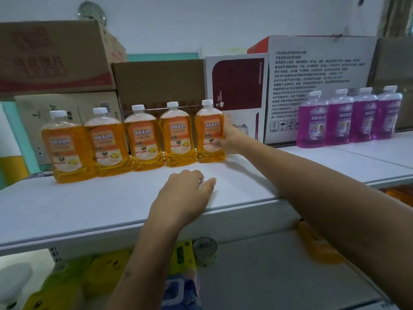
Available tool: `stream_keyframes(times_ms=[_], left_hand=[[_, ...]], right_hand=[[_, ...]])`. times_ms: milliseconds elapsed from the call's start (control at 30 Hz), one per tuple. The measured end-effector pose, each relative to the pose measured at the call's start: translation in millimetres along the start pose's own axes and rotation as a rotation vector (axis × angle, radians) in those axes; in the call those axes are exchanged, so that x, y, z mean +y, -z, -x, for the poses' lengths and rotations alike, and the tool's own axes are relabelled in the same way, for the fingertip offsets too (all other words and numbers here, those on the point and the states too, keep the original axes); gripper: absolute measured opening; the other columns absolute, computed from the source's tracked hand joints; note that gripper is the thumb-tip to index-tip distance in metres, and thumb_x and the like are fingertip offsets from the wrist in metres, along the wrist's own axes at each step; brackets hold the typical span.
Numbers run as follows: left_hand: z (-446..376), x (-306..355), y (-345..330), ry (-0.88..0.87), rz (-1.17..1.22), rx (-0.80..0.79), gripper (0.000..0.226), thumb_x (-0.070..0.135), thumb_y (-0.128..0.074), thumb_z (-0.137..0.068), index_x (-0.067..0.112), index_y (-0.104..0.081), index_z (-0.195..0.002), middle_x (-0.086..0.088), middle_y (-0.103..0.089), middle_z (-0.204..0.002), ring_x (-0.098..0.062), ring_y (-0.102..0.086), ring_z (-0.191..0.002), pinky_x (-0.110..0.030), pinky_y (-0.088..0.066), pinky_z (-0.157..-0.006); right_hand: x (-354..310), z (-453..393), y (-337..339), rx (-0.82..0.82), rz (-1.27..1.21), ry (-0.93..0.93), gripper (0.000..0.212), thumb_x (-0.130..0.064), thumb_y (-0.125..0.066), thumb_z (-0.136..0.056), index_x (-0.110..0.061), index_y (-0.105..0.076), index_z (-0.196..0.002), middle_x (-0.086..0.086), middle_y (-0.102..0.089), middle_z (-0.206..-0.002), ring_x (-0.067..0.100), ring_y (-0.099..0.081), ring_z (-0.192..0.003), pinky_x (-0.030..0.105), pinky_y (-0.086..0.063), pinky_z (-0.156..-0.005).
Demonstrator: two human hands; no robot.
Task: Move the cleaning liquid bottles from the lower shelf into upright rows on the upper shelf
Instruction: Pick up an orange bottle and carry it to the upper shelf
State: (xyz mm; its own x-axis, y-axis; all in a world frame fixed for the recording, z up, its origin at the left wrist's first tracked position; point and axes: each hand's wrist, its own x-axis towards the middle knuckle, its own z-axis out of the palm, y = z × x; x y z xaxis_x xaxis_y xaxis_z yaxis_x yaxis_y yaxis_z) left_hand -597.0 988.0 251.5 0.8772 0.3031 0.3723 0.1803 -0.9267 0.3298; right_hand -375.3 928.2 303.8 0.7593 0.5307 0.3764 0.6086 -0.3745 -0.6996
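Fingers [218,143] of right hand [230,137] wrapped round rightmost orange bottle [210,133]; left hand [185,193] flat, loose, on upper shelf [89,204]. Risk: careless release, toppling row.

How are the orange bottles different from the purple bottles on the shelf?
The orange bottles hold orange liquid and have orange labels; the purple bottles hold purple liquid and have pale purple labels. Five orange bottles stand on the left, four purple ones on the right. The right hand holds the end orange bottle; no hand touches a purple bottle. Both kinds stand upright in rows on the upper shelf, with white caps and the same shape.
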Motion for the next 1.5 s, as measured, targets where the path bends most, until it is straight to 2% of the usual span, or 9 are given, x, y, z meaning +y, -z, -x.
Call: stream_keyframes(times_ms=[167, 333, 467, 667, 767, 933, 1100, 1233, 1500], left_hand=[[-2, -1, 0, 0.016, 0.007, 0.028, 0.045, 0.05, -0.038, -0.099, 0.021, -0.063, -0.123, 0.001, -0.064, -0.125, -0.02, -0.055, -0.113, -0.042, -0.047, -0.094], [1, 1, 0, 0.052, 0.056, 0.069, 0.041, 0.047, -0.043, -0.099, 0.021, -0.062, -0.124, 0.0, -0.063, -0.127, -0.019, -0.056, -0.114, -0.037, -0.047, -0.092], [6, 4, 4, 0.031, 0.079, 0.116, 0.037, 0.042, -0.044, -0.1, 0.019, -0.064, -0.122, 0.0, -0.064, -0.127, -0.018, -0.056, -0.113, -0.038, -0.047, -0.095], [41, 6, 14, -0.276, 0.49, 0.645, 0.026, 0.019, -0.051, -0.1, 0.015, -0.062, -0.123, -0.002, -0.066, -0.121, -0.007, -0.058, -0.108, -0.013, -0.047, -0.087], [68, 20, -2, -0.358, 0.749, 0.744, 0.026, 0.026, -0.047, -0.099, 0.023, -0.061, -0.121, 0.004, -0.067, -0.117, -0.01, -0.062, -0.112, -0.024, -0.054, -0.091], [111, 69, -65, -0.461, 1.008, 0.601, 0.024, 0.024, -0.049, -0.098, 0.034, -0.064, -0.113, 0.005, -0.069, -0.111, -0.025, -0.066, -0.104, -0.044, -0.053, -0.087], [125, 101, -139, -0.278, 1.097, 0.277, 0.022, 0.026, -0.053, -0.093, 0.038, -0.065, -0.107, 0.009, -0.069, -0.108, -0.015, -0.065, -0.105, -0.02, -0.05, -0.086], [113, 110, -193, -0.113, 1.091, 0.039, 0.033, 0.011, -0.059, -0.095, 0.042, -0.065, -0.103, 0.021, -0.067, -0.108, 0.002, -0.061, -0.107, -0.019, -0.047, -0.088], [82, 124, -271, 0.031, 0.935, -0.135, 0.037, 0.011, -0.056, -0.094, 0.045, -0.058, -0.108, 0.028, -0.055, -0.116, 0.018, -0.049, -0.106, 0.0, -0.041, -0.075]], right_hand=[[4, -3, -1, 0.035, 0.038, 0.019, 0.086, -0.009, -0.07, -0.088, -0.022, -0.011, -0.149, -0.003, -0.05, -0.116, 0.016, -0.052, -0.109, 0.037, -0.048, -0.094], [-7, 8, 10, 0.028, 0.073, -0.009, 0.079, -0.008, -0.072, -0.087, -0.018, -0.023, -0.148, 0.002, -0.052, -0.12, 0.023, -0.055, -0.121, 0.028, -0.043, -0.086], [-17, 44, 29, 0.025, 0.234, -0.166, 0.08, -0.023, -0.074, -0.088, -0.007, -0.027, -0.15, 0.016, -0.05, -0.139, 0.032, -0.052, -0.126, 0.039, -0.048, -0.101], [-38, 160, 63, 0.165, -0.057, 0.075, 0.042, -0.025, -0.064, -0.094, -0.017, -0.056, -0.134, -0.001, -0.061, -0.127, 0.012, -0.059, -0.111, 0.029, -0.052, -0.09], [-30, 234, 76, 0.304, -0.195, 0.163, 0.029, -0.025, -0.063, -0.095, -0.024, -0.063, -0.124, -0.015, -0.066, -0.116, -0.002, -0.063, -0.103, 0.013, -0.053, -0.084], [10, 335, 69, 0.332, -0.435, 0.057, 0.023, -0.015, -0.062, -0.096, -0.025, -0.067, -0.116, -0.01, -0.071, -0.115, 0.005, -0.064, -0.111, 0.025, -0.054, -0.094], [66, 374, 47, 0.33, -0.522, -0.22, 0.023, -0.005, -0.061, -0.095, -0.019, -0.07, -0.112, -0.005, -0.073, -0.109, 0.008, -0.066, -0.106, 0.03, -0.055, -0.095], [109, 376, 41, 0.335, -0.574, -0.349, 0.022, -0.007, -0.062, -0.095, -0.022, -0.07, -0.11, -0.009, -0.073, -0.106, 0.004, -0.066, -0.104, 0.031, -0.055, -0.096], [210, 353, 40, 0.313, -0.358, -0.509, 0.025, -0.02, -0.06, -0.097, -0.03, -0.062, -0.12, -0.019, -0.063, -0.118, -0.003, -0.058, -0.11, 0.018, -0.047, -0.093]])
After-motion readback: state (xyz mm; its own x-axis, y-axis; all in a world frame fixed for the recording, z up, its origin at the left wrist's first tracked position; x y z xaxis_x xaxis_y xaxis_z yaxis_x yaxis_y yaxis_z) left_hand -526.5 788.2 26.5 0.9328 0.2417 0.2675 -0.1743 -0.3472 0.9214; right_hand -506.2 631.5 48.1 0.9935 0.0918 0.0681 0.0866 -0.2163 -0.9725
